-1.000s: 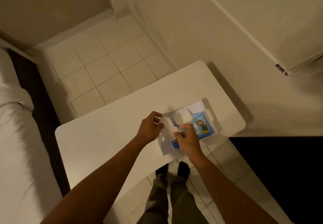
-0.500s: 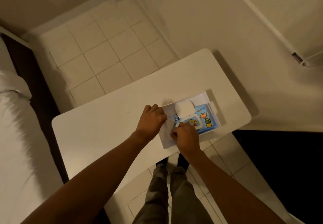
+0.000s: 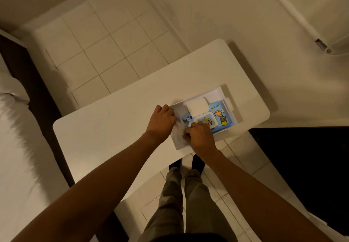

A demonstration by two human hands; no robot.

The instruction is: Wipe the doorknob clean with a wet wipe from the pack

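Observation:
A blue wet wipe pack point(image 3: 217, 118) with cartoon prints lies in a white tray point(image 3: 229, 104) on a white table point(image 3: 113, 128). Its white flip lid point(image 3: 197, 106) stands open. A pale wet wipe point(image 3: 178, 130) stretches over the tray's left end between both hands. My left hand point(image 3: 162, 122) grips the wipe's left side with curled fingers. My right hand point(image 3: 200, 138) pinches its right side, just in front of the pack's opening. No doorknob is in view.
The table stands against a cream wall, above a tiled floor point(image 3: 105, 53). A bed with white bedding point(image 3: 17, 147) runs along the left. A door edge with a latch plate point(image 3: 321, 45) shows at the top right. My legs point(image 3: 181, 194) stand at the table's near edge.
Both hands came down from above the pack to the tray's left end, bringing the wipe low. The pack's printed top now shows more fully.

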